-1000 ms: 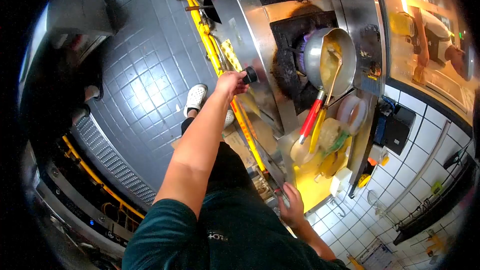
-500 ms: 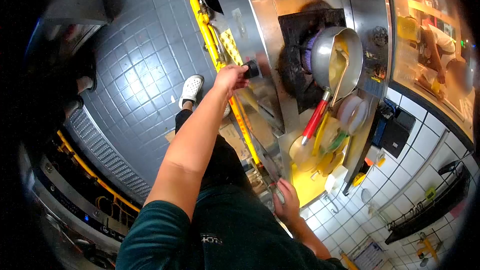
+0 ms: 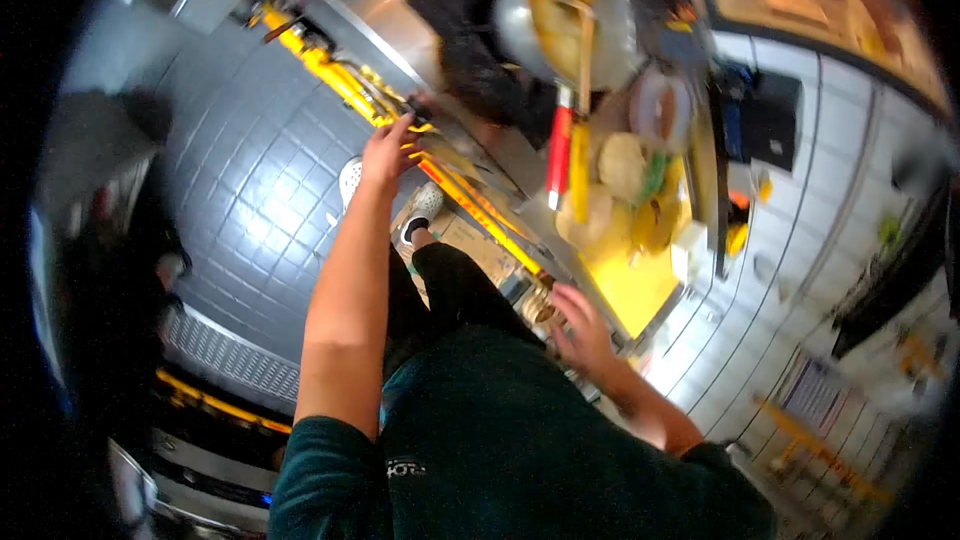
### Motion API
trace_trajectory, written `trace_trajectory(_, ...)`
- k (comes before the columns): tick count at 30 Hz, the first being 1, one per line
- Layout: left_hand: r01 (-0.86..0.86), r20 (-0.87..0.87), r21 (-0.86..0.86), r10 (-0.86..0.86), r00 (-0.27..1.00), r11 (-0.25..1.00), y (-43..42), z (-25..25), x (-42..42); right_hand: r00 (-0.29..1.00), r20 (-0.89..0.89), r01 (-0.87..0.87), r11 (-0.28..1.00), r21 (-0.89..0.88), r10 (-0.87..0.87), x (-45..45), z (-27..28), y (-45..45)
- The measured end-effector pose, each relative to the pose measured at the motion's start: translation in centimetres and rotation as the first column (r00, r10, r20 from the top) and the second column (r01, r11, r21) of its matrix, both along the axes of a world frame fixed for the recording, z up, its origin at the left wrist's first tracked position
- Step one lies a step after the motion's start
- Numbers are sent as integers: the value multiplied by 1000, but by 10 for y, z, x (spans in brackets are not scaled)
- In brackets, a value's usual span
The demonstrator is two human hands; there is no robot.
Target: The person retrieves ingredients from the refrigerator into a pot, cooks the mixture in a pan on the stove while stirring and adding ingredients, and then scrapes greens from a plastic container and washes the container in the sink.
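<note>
Sitting at one o'clock from the left hand (image 3: 385, 154), the black knob (image 3: 416, 108) is likely presenting a stiff rim for pinching, while blur is hiding whether either that or the right hand (image 3: 589, 342) is gripping.

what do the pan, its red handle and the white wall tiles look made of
The pan looks like bare, satin metal: silver-grey with soft reflections. The red handle looks like smooth plastic or a rubbery sleeve, evenly coloured; blur leaves it open. The wall tiles look like glazed ceramic, pale with thin dark joints.
</note>
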State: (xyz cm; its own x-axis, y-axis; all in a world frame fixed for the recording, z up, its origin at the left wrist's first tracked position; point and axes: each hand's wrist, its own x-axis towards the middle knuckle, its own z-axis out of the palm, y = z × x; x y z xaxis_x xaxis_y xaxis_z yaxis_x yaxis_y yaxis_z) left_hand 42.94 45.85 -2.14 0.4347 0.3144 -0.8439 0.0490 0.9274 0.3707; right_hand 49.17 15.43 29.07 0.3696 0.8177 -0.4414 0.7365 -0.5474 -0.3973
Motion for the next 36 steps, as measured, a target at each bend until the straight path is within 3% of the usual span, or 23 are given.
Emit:
trace_trajectory(1, 12, 25, -3, -12, 1000, 1000, -10, -9, -7, 994, -9, 111, 994, 20, -111, -1, 1, -6)
trace_trajectory(2, 54, 41, 28, -55, 998, 998, -17, -5, -17, 992, 55, 112, 992, 61, -116, 2, 7, -5)
trace_trajectory(3, 128, -49, 78, -124, 991, 989, -25, 12, -21, 969, 34, 241, 969, 61, -243, 3, 6, -14)
trace_trajectory(4, 209, -7, 123, -209, 978, 970, -38, 4, -33, 931, 12, 363, 930, 62, -365, 4, 4, -24)
trace_trajectory(6, 362, 22, 192, -373, 928, 912, -65, -11, -52, 901, 96, 412, 904, 116, -423, 11, -3, -47)
trace_trajectory(7, 498, -101, 239, -488, 867, 834, -73, 30, -51, 869, 117, 466, 874, 136, -481, 14, -7, -59)
trace_trajectory(10, 663, -128, 514, -715, 687, 544, -103, 88, -39, 752, 144, 605, 760, 239, -644, 25, -11, -82)
trace_trajectory(11, 655, -69, 555, -757, 650, 512, -116, 98, -30, 701, 117, 652, 699, 295, -704, 30, -24, -98)
trace_trajectory(12, 615, -160, 724, -792, 590, 312, -125, 110, -20, 650, 85, 691, 634, 347, -755, 36, -34, -111)
trace_trajectory(17, 486, -317, 874, -769, 556, -9, -153, 212, 58, 437, 44, 787, 406, 465, -898, 75, -43, -156)
trace_trajectory(20, 449, -310, 893, -738, 600, -10, -172, 171, 84, 383, 119, 763, 387, 518, -916, 101, -66, -191)
trace_trajectory(23, 552, -425, 834, -662, 617, -21, -182, 172, 102, 334, 24, 825, 305, 476, -942, 128, -98, -216)
trace_trajectory(26, 614, -516, 786, -622, 589, -70, -189, 189, 109, 272, -242, 923, 182, 339, -931, 154, -147, -236)
trace_trajectory(29, 703, -615, 705, -573, 541, -92, -188, 180, 108, 100, -571, 992, 122, 0, -815, 179, -135, -229)
trace_trajectory(31, 711, -586, 704, -577, 569, -14, -188, 184, 101, 154, -637, 988, 136, 77, -755, 182, -141, -225)
trace_trajectory(32, 712, -571, 701, -578, 583, 26, -189, 185, 99, 180, -666, 984, 140, 115, -724, 184, -142, -226)
trace_trajectory(33, 730, -661, 675, -525, 536, -105, -198, 225, 105, 202, -600, 976, 211, 57, -774, 187, -138, -228)
trace_trajectory(35, 740, -661, 670, -494, 565, -50, -193, 211, 92, 268, -458, 939, 336, -72, -847, 195, -125, -235)
trace_trajectory(36, 743, -660, 669, -477, 580, -22, -191, 207, 88, 210, -496, 978, 190, 91, -843, 194, -135, -244)
